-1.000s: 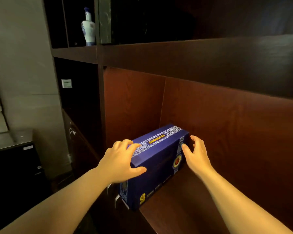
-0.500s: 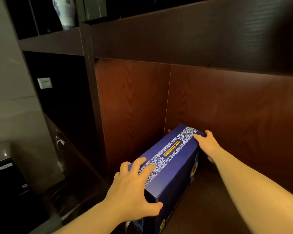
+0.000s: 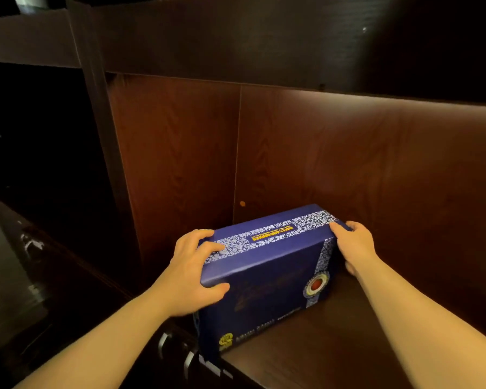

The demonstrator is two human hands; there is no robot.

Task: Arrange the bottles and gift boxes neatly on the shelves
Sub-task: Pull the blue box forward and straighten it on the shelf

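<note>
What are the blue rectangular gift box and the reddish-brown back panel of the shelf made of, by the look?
Blue rectangular gift box: likely rigid printed cardboard with a matte to satin finish; crisp folded edges, a white patterned band and yellow lettering printed on it. Both hands grip its ends.
Reddish-brown back panel: wood veneer or wood-look laminate, satin; visible grain, a vertical seam and a soft sheen under the light. Which of the two, the picture cannot settle.
</note>
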